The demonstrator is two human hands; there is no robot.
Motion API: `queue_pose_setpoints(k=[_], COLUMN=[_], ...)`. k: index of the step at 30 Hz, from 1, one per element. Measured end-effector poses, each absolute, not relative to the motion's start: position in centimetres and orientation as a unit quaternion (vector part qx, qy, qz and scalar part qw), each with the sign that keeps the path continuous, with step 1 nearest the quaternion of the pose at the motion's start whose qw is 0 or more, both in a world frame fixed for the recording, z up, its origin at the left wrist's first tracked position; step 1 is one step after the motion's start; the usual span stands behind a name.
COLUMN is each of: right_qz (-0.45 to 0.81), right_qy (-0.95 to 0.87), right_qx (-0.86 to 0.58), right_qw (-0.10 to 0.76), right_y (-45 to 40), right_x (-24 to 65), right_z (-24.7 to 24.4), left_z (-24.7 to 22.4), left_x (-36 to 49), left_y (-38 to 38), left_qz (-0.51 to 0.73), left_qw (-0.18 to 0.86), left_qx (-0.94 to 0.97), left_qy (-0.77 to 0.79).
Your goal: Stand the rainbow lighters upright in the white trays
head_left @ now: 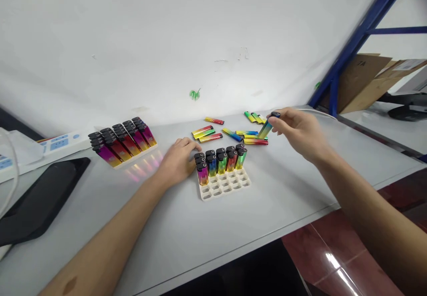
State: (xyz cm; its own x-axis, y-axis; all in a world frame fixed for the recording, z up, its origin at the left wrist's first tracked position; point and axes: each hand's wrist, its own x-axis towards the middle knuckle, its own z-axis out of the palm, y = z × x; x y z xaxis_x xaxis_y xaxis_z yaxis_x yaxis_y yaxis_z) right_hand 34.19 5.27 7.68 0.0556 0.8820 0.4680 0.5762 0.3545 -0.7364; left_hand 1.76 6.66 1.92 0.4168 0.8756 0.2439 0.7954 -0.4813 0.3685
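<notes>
My right hand [298, 131] pinches a blue-and-yellow lighter [266, 129] near its black top, tilted above loose lighters on the table. My left hand [180, 160] is closed at the back left of a white tray with holes [227, 191], its fingertips partly hidden behind the lighters there. Upright lighters with black tops fill the tray's back rows; among them are a purple lighter [202, 174] at the front left and a green lighter [222, 163]. The holes along the tray's front hold nothing.
Several colourful lighters [210, 139] lie loose behind the tray. A second tray [136, 156] at the left is full of red-and-purple lighters [125, 143]. Further left are a black phone-like slab [43, 202] and a power strip [63, 142]. A white wall [150, 55] bounds the table.
</notes>
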Motion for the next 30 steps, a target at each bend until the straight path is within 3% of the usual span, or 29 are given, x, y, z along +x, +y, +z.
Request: queue_pose_setpoints(k=[5, 11, 16, 30], right_qz=[0.099, 0.021, -0.025, -0.156], right_qy=[-0.748, -0.863, -0.873, -0.871], right_qx=[-0.427, -0.383, -0.414, -0.413], right_qw=[0.498, 0.329, 0.259, 0.215], right_y=[0.4, -1.8, -1.7, -1.3], right_x=[31.0, 26.2, 24.1, 23.6], right_z=[11.5, 10.0, 7.7, 7.8], left_z=[2.0, 1.6, 1.4, 1.3], left_x=[1.8, 1.7, 1.7, 1.7], left_y=[6.5, 6.7, 6.7, 6.6], left_qz=[0.197, 0.208, 0.216, 0.237], left_qw=[0.099, 0.089, 0.082, 0.083], left_qx=[0.834, 0.837, 0.839, 0.84], left_qy=[0.505, 0.498, 0.493, 0.48])
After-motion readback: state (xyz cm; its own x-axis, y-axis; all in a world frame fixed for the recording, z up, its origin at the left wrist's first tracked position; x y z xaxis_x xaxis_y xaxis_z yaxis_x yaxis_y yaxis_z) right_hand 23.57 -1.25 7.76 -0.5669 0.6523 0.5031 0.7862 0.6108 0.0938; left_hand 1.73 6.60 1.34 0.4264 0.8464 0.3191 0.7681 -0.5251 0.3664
